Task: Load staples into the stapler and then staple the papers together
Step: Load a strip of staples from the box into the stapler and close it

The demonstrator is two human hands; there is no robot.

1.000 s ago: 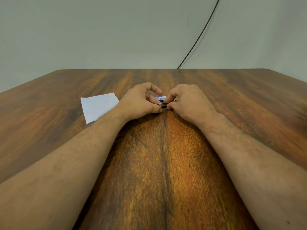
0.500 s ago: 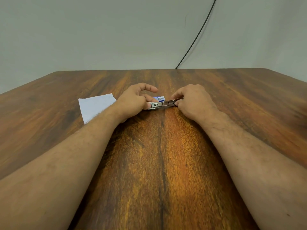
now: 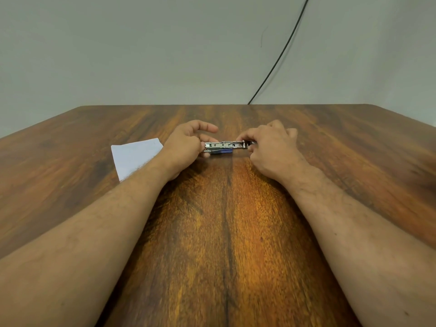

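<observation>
The left hand (image 3: 186, 147) is pinching the stapler (image 3: 223, 147) steady on the bench (image 3: 226, 232) while the right hand (image 3: 271, 147) is seemingly gripping its far end to open the staple channel.

Our forearms are bare up to the frame's edge, with no sleeves, and lightly haired. Our left hand (image 3: 186, 143) and right hand (image 3: 273, 147) show no gloves.
</observation>
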